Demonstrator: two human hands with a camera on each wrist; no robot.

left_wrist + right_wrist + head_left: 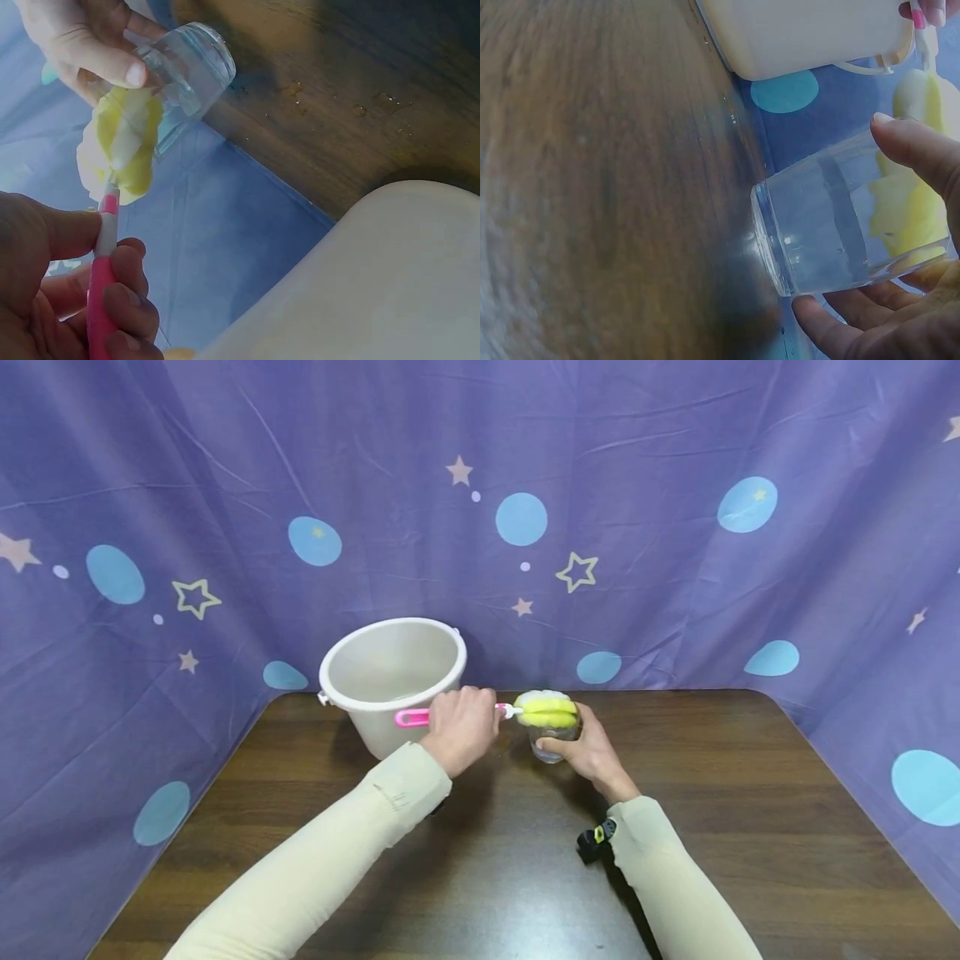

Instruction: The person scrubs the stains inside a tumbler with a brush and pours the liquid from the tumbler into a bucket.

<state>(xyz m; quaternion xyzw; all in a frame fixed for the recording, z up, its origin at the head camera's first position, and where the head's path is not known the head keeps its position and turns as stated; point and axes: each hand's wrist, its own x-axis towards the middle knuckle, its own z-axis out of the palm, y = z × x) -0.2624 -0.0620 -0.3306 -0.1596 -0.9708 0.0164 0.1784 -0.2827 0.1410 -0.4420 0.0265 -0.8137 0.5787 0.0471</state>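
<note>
My left hand (463,728) grips the pink handle (99,307) of a sponge brush, thumb and fingers wrapped round it. The brush's yellow and white sponge head (547,710) sits at the mouth of a clear drinking glass (817,225), and part of it shows inside the glass in the right wrist view. Around the glass is my right hand (592,750), its thumb on the near side and fingers on the other. Whether the base of the glass touches the table cannot be told.
A white bucket (360,714) stands at the back left of the brown wooden table (720,793), just beyond my left hand. Water drops (361,110) lie on the tabletop by the bucket. A purple curtain (645,460) with stars and blue dots hangs behind and along the sides.
</note>
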